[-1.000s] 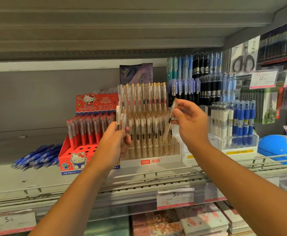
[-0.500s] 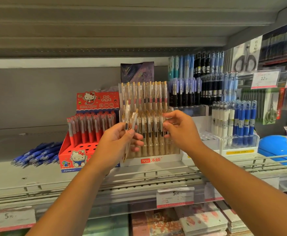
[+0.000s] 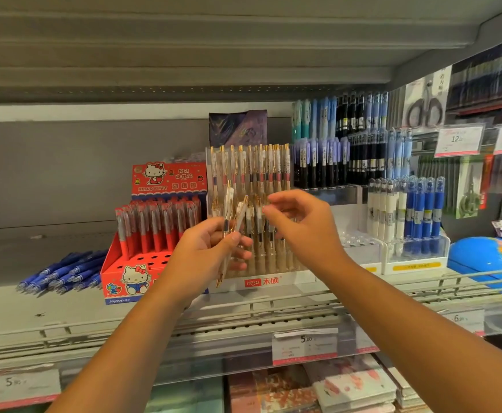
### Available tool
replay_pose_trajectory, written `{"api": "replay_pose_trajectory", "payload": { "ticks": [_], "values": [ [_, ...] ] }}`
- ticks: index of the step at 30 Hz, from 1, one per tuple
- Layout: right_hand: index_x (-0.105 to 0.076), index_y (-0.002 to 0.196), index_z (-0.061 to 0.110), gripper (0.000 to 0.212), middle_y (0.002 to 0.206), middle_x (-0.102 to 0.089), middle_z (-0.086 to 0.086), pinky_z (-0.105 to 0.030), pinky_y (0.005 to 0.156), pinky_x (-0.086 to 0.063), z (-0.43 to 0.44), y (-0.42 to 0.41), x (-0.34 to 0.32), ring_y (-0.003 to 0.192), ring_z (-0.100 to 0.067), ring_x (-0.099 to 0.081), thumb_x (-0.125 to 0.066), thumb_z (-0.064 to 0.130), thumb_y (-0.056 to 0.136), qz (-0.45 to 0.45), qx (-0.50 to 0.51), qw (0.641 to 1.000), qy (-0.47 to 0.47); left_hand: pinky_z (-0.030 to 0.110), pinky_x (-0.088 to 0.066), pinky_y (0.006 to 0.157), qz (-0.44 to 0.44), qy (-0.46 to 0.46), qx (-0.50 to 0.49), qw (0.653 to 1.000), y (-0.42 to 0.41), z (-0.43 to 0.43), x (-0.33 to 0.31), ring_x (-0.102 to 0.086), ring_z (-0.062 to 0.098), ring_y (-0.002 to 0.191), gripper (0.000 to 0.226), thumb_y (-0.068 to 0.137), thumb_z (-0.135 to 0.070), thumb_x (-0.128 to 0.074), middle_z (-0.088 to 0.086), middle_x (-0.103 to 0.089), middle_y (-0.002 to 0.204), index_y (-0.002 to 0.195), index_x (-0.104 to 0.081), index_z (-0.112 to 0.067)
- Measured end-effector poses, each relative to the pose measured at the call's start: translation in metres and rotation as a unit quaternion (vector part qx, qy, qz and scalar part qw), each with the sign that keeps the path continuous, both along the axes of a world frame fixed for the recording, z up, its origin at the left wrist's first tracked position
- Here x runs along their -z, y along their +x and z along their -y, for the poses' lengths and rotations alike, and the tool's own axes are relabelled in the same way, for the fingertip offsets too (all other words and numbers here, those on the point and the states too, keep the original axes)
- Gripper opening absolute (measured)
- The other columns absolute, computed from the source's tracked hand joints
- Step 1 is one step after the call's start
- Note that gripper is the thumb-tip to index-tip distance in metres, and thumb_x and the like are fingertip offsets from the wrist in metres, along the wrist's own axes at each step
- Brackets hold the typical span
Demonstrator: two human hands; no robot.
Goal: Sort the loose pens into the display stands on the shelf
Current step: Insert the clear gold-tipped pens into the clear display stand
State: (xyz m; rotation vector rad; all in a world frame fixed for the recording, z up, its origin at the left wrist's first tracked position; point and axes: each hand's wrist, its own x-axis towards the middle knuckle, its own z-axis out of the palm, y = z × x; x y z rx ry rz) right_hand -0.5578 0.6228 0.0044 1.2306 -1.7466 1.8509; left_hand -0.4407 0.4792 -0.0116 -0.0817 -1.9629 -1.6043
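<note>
left hand (image 3: 211, 254) grips clear pens (image 3: 228, 201) before display stand (image 3: 291, 280); right hand (image 3: 301, 226) just beside.

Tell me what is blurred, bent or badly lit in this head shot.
Head view, blur: motion smears the right hand at its fingertips and the pens held in the left hand. Head view, distortion: the wide-angle lens bows the shelf rail and the upper shelf. Head view, light: dim and even, back wall shaded, no strong glare; the 5.00 tag reads clearly.

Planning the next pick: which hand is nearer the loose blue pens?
Left: left hand is right of the blue pens, by the red stand; right hand farther right.
</note>
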Motion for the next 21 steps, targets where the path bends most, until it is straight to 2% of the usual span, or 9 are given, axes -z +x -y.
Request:
{"api": "replay_pose_trajectory", "payload": {
  "ticks": [3,7,9,11,13,15,17,19,21],
  "values": [
    [-0.065,0.106,0.016,0.032,0.092,-0.069,-0.002,-0.034,0.07,-0.061,0.011,0.016,0.0,0.08,-0.016,-0.071,-0.081,0.023,0.079,0.081,-0.067,0.993,0.045,0.033,-0.061,0.072,-0.005,-0.038,0.0,0.999,0.0,0.0,0.001,-0.074,0.027,0.085,0.02,0.098,-0.007,-0.055,0.01,-0.076,0.094,0.113,-0.067,-0.013],
    [-0.07,0.091,0.013,0.016,0.082,-0.071,-0.003,-0.034,0.073,-0.06,0.019,0.023,0.003,0.076,-0.017,-0.069,-0.08,0.017,0.079,0.052,-0.049,0.994,0.083,0.039,-0.059,0.083,0.008,-0.08,-0.009,0.997,-0.001,0.002,0.003,-0.073,0.025,0.091,0.02,0.099,-0.004,-0.053,0.009,-0.076,0.094,0.107,-0.069,-0.014],
    [-0.071,0.088,0.011,0.009,0.079,-0.072,-0.004,-0.031,0.067,-0.059,0.019,0.021,0.004,0.071,-0.015,-0.068,-0.078,0.013,0.082,0.071,-0.064,0.993,0.066,0.032,-0.059,0.08,0.008,-0.083,-0.008,0.996,0.0,0.002,0.002,-0.073,0.023,0.093,0.02,0.1,-0.008,-0.053,0.008,-0.076,0.095,0.108,-0.07,-0.015],
    [-0.073,0.087,0.011,0.005,0.078,-0.073,-0.003,-0.022,0.062,-0.056,0.017,0.019,0.005,0.07,-0.01,-0.069,-0.076,0.012,0.084,0.088,-0.08,0.991,0.054,0.02,-0.057,0.074,0.006,-0.082,-0.009,0.997,0.0,0.001,0.002,-0.072,0.017,0.092,0.02,0.1,-0.011,-0.054,0.004,-0.076,0.096,0.107,-0.072,-0.017],
    [-0.075,0.088,0.013,0.004,0.08,-0.074,0.0,-0.018,0.064,-0.055,0.016,0.017,0.005,0.075,-0.008,-0.07,-0.074,0.012,0.085,0.092,-0.085,0.991,0.043,0.016,-0.054,0.071,0.004,-0.085,-0.022,0.996,0.0,0.001,0.001,-0.071,0.013,0.086,0.021,0.1,-0.013,-0.053,0.0,-0.076,0.093,0.106,-0.072,-0.02],
    [-0.074,0.089,0.021,0.011,0.085,-0.075,0.002,-0.023,0.071,-0.058,0.015,0.014,0.004,0.083,-0.01,-0.071,-0.072,0.011,0.086,0.091,-0.078,0.992,0.032,0.021,-0.055,0.074,0.002,-0.076,-0.032,0.997,-0.002,0.002,0.002,-0.068,0.015,0.084,0.023,0.101,-0.013,-0.052,0.007,-0.075,0.093,0.106,-0.073,-0.021],
    [-0.073,0.09,0.027,0.019,0.088,-0.075,0.003,-0.024,0.07,-0.059,0.011,0.01,0.0,0.084,-0.011,-0.071,-0.071,0.009,0.087,0.1,-0.086,0.991,0.011,0.023,-0.054,0.077,-0.001,-0.064,-0.038,0.997,-0.003,0.004,0.003,-0.067,0.014,0.088,0.023,0.101,-0.011,-0.051,0.011,-0.073,0.099,0.106,-0.073,-0.02],
    [-0.071,0.098,0.023,0.019,0.09,-0.075,0.002,-0.021,0.066,-0.057,0.005,0.002,-0.006,0.082,-0.012,-0.072,-0.069,0.006,0.088,0.108,-0.09,0.99,-0.008,0.024,-0.057,0.079,-0.002,-0.053,-0.043,0.998,-0.005,0.005,0.003,-0.069,0.015,0.091,0.022,0.101,-0.009,-0.051,0.006,-0.075,0.097,0.106,-0.071,-0.016],
    [-0.065,0.109,0.015,0.023,0.09,-0.075,-0.001,-0.018,0.063,-0.055,-0.004,-0.009,-0.013,0.08,-0.013,-0.072,-0.065,0.004,0.089,0.107,-0.076,0.991,-0.021,0.026,-0.057,0.073,0.002,-0.052,-0.05,0.997,-0.005,0.007,0.004,-0.067,0.015,0.083,0.021,0.101,-0.01,-0.05,0.002,-0.074,0.092,0.106,-0.07,-0.014]
  ]
}}
